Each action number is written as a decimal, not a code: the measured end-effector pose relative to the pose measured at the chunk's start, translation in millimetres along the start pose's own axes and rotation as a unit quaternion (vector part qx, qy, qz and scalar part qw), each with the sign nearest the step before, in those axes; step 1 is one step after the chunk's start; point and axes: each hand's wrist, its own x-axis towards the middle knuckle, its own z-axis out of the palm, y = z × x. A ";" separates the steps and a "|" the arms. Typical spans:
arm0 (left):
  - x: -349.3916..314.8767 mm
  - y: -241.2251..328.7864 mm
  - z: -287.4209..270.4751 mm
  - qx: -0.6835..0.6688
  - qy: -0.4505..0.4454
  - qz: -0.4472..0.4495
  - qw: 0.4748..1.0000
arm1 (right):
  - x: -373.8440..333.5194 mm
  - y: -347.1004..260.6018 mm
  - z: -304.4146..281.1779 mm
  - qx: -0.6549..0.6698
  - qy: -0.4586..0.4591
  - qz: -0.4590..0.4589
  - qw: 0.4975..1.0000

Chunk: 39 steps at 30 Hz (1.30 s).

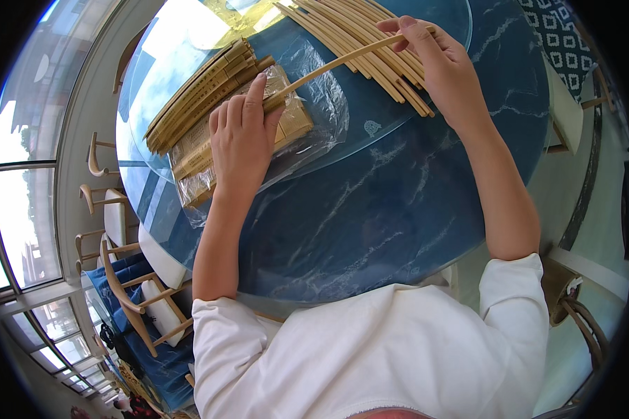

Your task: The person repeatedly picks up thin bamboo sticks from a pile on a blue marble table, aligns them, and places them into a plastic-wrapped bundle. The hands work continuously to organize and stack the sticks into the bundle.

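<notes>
A long pale wooden chopstick [342,59] slants between my two hands above the table. My right hand [446,70] grips its upper end between thumb and fingers. The lower end meets my left hand [241,143], whose thumb and forefinger close at it; whether a paper sleeve is also pinched there is hidden. Under and beside my left hand lies a stack of brown paper sleeves [297,122] on a clear plastic bag [332,98]. Further left, more long brown sleeves [196,101] lie bundled together. A spread pile of chopsticks [353,35] lies beyond and beside my right hand.
The stacks rest on a round glass turntable [388,133] over a dark blue marbled table [356,230]. Wooden chairs [147,307] stand on the left by tall windows [24,209]. A pale chair [566,122] is at the right, near a patterned cloth [555,42].
</notes>
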 end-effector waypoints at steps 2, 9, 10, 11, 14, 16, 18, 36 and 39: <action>-1.9 -0.1 3.2 0.003 -0.006 0.002 1.000 | -1.4 -0.9 3.4 -0.032 0.016 -0.018 0.999; -7.2 4.0 3.0 -0.019 -0.043 -0.035 0.998 | 2.0 -3.9 -2.6 -0.086 -0.004 0.019 0.996; -6.9 4.4 1.6 -0.018 -0.031 -0.031 0.999 | 2.6 -4.0 -2.5 -0.053 -0.007 0.031 0.998; -6.7 4.6 0.2 -0.017 -0.020 -0.027 0.999 | 3.2 -3.5 -2.5 -0.020 -0.011 0.043 0.999; -5.8 2.6 -2.8 -0.024 -0.014 -0.022 0.999 | 5.9 -0.8 -6.9 0.051 -0.034 0.062 0.996; -6.7 0.8 -4.9 -0.030 -0.019 -0.023 0.999 | 7.3 0.4 -9.1 0.061 -0.052 0.050 0.996; -6.8 -0.6 -5.2 -0.038 -0.023 -0.022 0.999 | 7.6 0.7 -11.9 0.040 -0.063 0.022 0.997; -5.2 -0.5 -0.8 -0.079 -0.106 -0.013 0.991 | 3.7 4.2 -8.2 -0.122 -0.185 -0.154 0.963; -2.9 4.6 -3.4 -0.096 -0.116 -0.016 0.988 | -2.0 -0.2 0.4 -0.132 -0.195 -0.175 0.956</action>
